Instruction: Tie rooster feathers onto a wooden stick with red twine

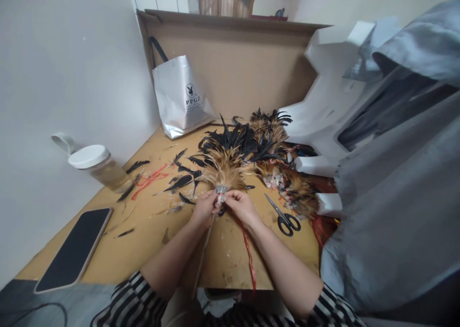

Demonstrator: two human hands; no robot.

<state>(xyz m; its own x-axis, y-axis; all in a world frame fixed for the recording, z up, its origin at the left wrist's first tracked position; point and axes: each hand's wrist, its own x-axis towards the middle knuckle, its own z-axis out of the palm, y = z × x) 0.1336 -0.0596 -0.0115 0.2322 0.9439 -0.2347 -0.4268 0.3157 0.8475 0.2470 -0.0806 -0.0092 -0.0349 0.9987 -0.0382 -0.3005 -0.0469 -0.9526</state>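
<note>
Both hands meet at the bound base of a tan and black feather bundle (224,169), its plumes fanning away from me. My left hand (205,208) pinches the pale base from the left. From the right, my right hand (241,206) has its fingers closed at the same spot, where a bit of red shows around the base. A red string (248,250) trails from under my right hand to the table's front edge. Below my left hand hangs a thin pale strand (203,255). What lies between the fingertips is partly hidden.
Scissors (283,217) lie right of my hands, beside brown feather bundles (291,188). Loose black feathers (179,182) and red string pieces (149,179) lie left. A lidded jar (102,169), a phone (75,250) and a silver bag (181,99) stand or lie further out.
</note>
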